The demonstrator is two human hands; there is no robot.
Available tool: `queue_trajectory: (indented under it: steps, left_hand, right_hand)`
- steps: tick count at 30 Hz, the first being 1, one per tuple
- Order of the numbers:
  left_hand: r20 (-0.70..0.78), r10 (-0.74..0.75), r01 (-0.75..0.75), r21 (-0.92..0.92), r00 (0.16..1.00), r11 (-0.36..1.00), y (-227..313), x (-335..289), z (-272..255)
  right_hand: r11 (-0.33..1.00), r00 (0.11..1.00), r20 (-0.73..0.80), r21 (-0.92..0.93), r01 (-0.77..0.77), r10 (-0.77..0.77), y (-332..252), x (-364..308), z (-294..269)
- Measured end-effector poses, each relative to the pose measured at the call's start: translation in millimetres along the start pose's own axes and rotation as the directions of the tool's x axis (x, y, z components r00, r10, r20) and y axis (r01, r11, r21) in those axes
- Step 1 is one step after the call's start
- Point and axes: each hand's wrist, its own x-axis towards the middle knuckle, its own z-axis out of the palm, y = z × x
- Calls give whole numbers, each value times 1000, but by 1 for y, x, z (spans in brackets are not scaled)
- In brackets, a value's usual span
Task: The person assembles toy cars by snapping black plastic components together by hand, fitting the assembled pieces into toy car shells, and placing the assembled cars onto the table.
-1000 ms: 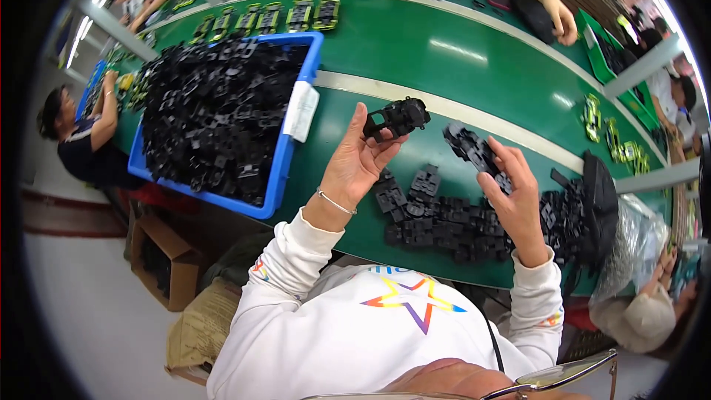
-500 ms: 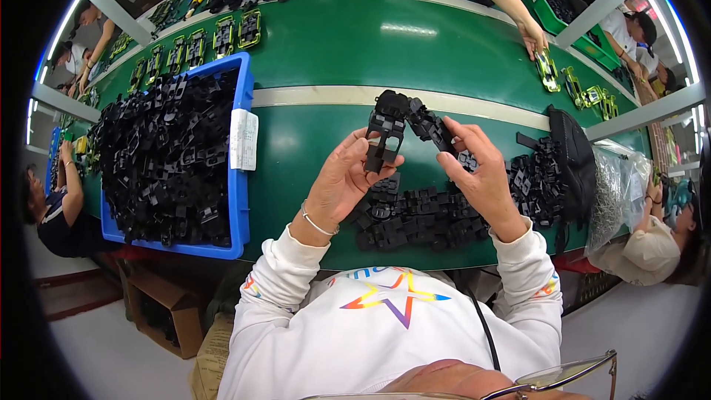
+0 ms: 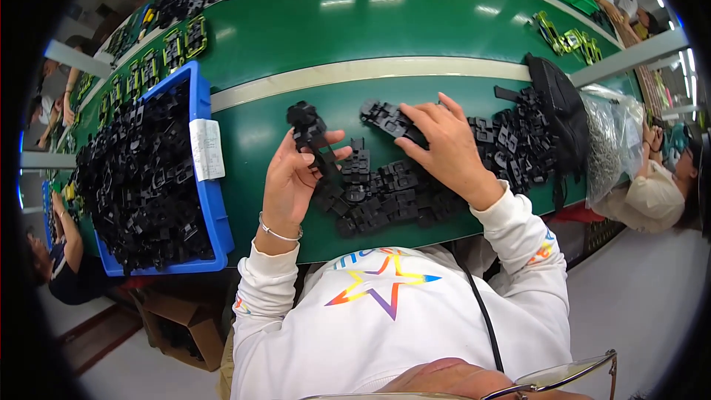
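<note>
My left hand [image 3: 291, 181] is closed around a long black plastic part [image 3: 306, 123], which stands tilted between thumb and fingers. To the right, my right hand [image 3: 450, 144] grips a second black plastic part [image 3: 384, 117] by its near end, thumb below and fingers on top. A gap separates the two parts. Beneath and between my hands lies a pile of black plastic pieces [image 3: 396, 189] on the green table [image 3: 252, 218].
A blue crate [image 3: 216, 215] heaped with black parts stands at left. More black pieces [image 3: 522, 137], a black bag [image 3: 557, 115] and a clear bag of metal pieces [image 3: 606, 133] are at right. Yellow-green frames [image 3: 174, 48] line the conveyor [image 3: 370, 26]. Other people work on both sides.
My hands have moved apart, separating the two parts that were close together. The left part has moved left. A co-worker's arm across the conveyor is gone from view, and the whole view has shifted.
</note>
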Motion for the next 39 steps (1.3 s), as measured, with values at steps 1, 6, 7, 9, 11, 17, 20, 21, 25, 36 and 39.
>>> queue_trajectory:
  steps: [1,6,7,9,11,17,20,21,25,36,39]
  left_hand:
    - [5,-2,2,-39,1000,999,-2,0,5]
    - [-14,14,-15,-97,1000,995,-8,12,1]
    - [-6,10,-10,-61,1000,998,-6,12,1]
    - [-32,1,-2,-20,999,1000,-3,12,0]
    - [-48,-21,20,-15,999,1000,-4,15,-2]
    - [-15,-30,28,-78,999,997,-6,29,2]
    - [76,37,-26,-141,996,990,-13,35,3]
    - [128,40,-16,-183,991,983,-15,37,5]
    - [91,-10,33,-253,996,967,-10,37,29]
    - [90,-29,42,-149,996,988,-15,37,43]
    - [126,-28,54,-207,992,977,-16,38,42]
  right_hand:
    - [1000,1000,15,-7,4,-3,1,-3,2]
    - [998,996,80,-53,-21,25,4,-9,4]
    - [999,995,102,-35,-10,14,5,-11,4]
    - [1000,995,95,-1,-16,16,7,-13,-1]
    - [999,997,77,54,-2,-2,15,-17,-12]
    - [964,966,-41,-73,-257,255,88,-58,-81]
    - [894,896,-45,-64,-444,442,107,-75,-104]
    - [890,898,-69,-122,-439,434,109,-81,-107]
    - [903,923,-24,-203,-380,383,116,-86,-112]
    - [931,953,275,-364,-20,128,151,-39,-76]
    - [942,940,315,-336,-14,127,150,-32,-85]
